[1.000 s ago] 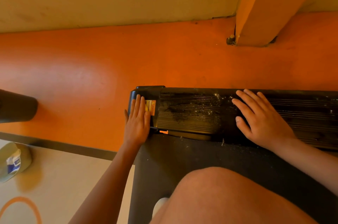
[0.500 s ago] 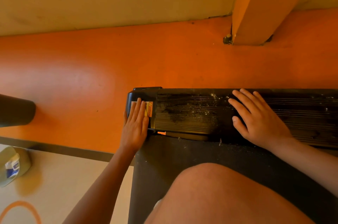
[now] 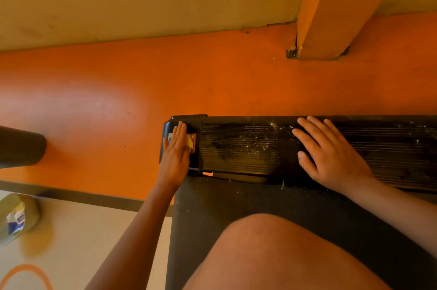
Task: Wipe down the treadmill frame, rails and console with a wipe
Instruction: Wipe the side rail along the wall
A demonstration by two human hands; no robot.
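Flat left hand (image 3: 176, 147) and right hand (image 3: 331, 155) rest on dusty treadmill (image 3: 248, 147) on orange floor (image 3: 212, 81).

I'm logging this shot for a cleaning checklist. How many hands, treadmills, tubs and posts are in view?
Hands: 2, the left hand and the right hand, both flat on the treadmill
Treadmill: 1
Tub: 1, on the floor at the left
Post: 1, by the wall
Total: 5
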